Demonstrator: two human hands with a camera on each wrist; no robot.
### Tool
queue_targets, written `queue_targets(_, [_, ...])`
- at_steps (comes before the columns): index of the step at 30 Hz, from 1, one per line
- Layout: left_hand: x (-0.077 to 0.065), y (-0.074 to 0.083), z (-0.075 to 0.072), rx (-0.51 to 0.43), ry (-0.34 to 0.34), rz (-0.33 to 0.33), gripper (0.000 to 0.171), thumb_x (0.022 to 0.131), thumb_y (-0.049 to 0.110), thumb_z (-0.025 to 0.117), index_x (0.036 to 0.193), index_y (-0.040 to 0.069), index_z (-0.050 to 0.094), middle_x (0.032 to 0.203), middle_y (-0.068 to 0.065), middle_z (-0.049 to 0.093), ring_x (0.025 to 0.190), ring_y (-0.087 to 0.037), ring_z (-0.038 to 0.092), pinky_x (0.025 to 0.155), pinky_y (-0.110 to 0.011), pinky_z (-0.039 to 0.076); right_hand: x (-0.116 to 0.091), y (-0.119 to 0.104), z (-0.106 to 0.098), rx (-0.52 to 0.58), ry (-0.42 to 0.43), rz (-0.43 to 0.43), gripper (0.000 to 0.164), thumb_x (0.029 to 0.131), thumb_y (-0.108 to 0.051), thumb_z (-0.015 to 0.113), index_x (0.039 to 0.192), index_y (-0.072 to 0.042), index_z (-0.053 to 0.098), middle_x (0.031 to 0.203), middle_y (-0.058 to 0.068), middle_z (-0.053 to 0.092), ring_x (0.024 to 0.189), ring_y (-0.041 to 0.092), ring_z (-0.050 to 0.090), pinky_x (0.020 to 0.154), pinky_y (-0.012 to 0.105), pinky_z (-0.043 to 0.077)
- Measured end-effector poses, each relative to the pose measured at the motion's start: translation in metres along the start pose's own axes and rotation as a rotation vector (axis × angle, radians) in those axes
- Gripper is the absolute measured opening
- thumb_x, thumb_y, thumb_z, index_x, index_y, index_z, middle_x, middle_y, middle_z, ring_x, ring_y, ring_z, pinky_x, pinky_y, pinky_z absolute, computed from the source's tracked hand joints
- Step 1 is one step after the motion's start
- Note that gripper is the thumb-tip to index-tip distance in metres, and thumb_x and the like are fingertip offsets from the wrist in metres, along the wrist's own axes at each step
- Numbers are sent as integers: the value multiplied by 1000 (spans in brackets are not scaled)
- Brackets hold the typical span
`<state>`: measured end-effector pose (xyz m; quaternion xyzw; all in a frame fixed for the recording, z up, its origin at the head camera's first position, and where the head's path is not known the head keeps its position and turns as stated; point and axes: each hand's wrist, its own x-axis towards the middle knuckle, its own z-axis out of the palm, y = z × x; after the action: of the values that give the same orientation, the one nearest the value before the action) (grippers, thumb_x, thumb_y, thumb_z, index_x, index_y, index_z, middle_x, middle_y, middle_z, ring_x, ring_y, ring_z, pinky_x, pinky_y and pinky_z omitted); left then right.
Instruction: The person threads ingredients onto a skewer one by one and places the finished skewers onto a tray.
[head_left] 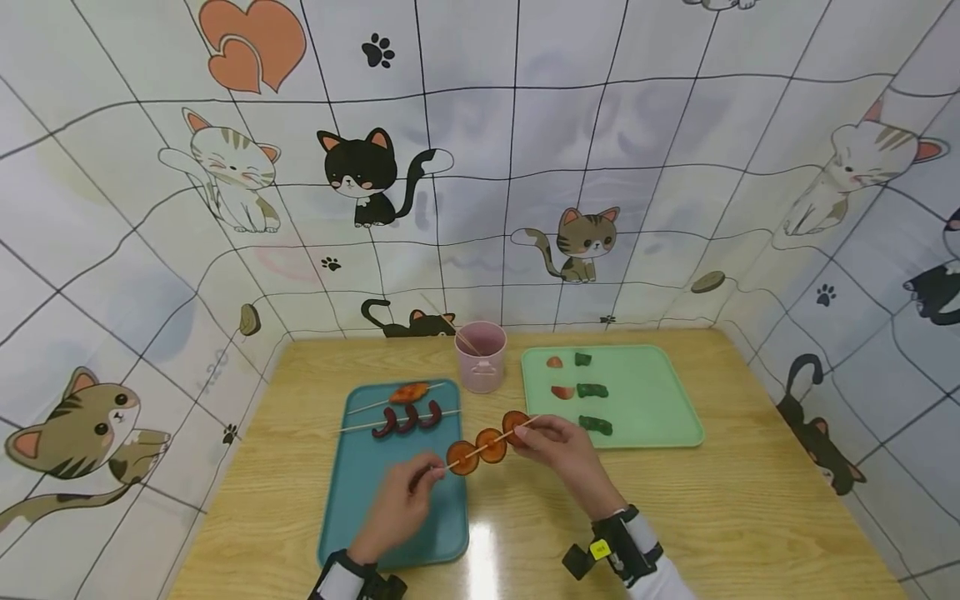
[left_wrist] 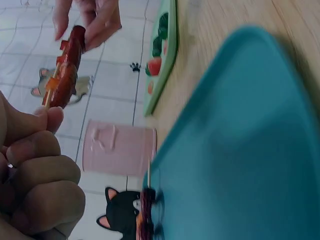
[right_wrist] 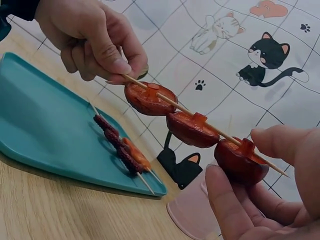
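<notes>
Mushroom skewer (head_left: 492, 446) aslant, between hands. Left hand (head_left: 401, 500) pinches its own-side end; right hand (head_left: 558, 450) grips outermost cap (right_wrist: 240, 167). Step in hand looks like seating third cap; next move seems to call for firm left pinch, gentle right push.

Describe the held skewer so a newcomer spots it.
Find the blue tray, left of the green tray. Near the gap between them, left hand and right hand hold the skewer of three round orange pieces. Only it is held; two other skewers lie on the blue tray.
</notes>
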<state>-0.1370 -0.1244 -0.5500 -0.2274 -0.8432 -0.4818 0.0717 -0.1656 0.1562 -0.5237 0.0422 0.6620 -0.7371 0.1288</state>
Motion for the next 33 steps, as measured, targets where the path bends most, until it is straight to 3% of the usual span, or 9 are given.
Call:
queue_targets(4, [0, -14, -10, 42, 22, 27, 24, 100, 4, 63, 86, 23, 65, 67, 8, 52, 56, 6, 37, 51, -17, 35, 3, 2, 7, -16, -56, -18, 48, 93, -28, 78, 125, 5, 63, 121, 19, 72, 113, 34, 72, 96, 41, 57])
queue_targets(10, [-1, -32, -31, 67, 18, -15, 20, 99, 2, 64, 84, 16, 68, 69, -9, 60, 57, 3, 39, 55, -21, 38, 3, 10, 17, -68, -100, -19, 51, 95, -28, 76, 133, 1, 61, 125, 18, 71, 110, 27, 73, 97, 37, 57])
queue_targets(12, [-1, -40, -38, 97, 16, -40, 18, 99, 4, 64, 84, 14, 68, 69, -8, 60, 57, 3, 39, 55, -21, 38, 3, 14, 19, -90, -95, -18, 51, 96, -27, 74, 137, 1, 60, 124, 19, 71, 109, 25, 73, 97, 37, 57])
queue_targets(19, [-2, -70, -64, 259, 23, -77, 15, 97, 9, 69, 83, 15, 68, 65, 15, 46, 56, 2, 37, 55, -20, 34, 3, 31, 27, -243, -60, -27, 54, 96, -31, 73, 137, 1, 60, 115, 11, 74, 102, 19, 73, 93, 36, 57])
queue_targets(24, [-1, -87, -78, 305, 15, -90, 15, 96, 8, 70, 83, 16, 68, 66, 15, 45, 58, 1, 38, 56, -21, 33, 6, 45, 36, -321, -81, -42, 47, 96, -25, 74, 132, 3, 62, 111, 10, 74, 98, 17, 72, 85, 31, 58])
queue_targets(33, [1, -111, -90, 319, -56, -204, 17, 98, 8, 67, 83, 18, 68, 70, 12, 50, 63, -3, 44, 59, -23, 35, 8, 66, 60, -487, -84, -120, 41, 93, -19, 76, 124, 5, 67, 106, 12, 74, 91, 15, 69, 75, 24, 56])
